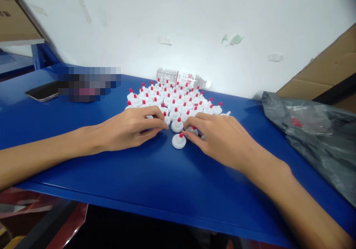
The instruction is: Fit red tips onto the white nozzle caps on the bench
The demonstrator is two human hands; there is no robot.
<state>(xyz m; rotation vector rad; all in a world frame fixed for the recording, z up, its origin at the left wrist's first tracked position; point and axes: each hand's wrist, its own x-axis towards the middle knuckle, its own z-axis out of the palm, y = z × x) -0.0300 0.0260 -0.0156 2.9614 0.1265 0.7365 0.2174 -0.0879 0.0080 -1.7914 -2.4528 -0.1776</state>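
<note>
Many white round caps with pointed spouts and small red tips [174, 102] stand upright in a cluster on the blue table. My left hand [136, 126] is at the cluster's front left, thumb and index fingertips brought together beside a red-tipped cap; whatever they may pinch is hidden. From the right reaches my right hand [219, 138], fingers curled, with thumb and index tips close together. Its thumb tip is against or just beside the red tip of the frontmost white cap [178, 141]. Another white cap [177, 126] stands just behind that one. My right fingers partly cover several caps.
A clear plastic bottle [182, 79] lies behind the caps against the white wall [133, 23]. On the table's left are a phone [43, 92] and a blurred-out item [89, 84]. A grey plastic bag [311, 138] and cardboard [322, 63] border the right side.
</note>
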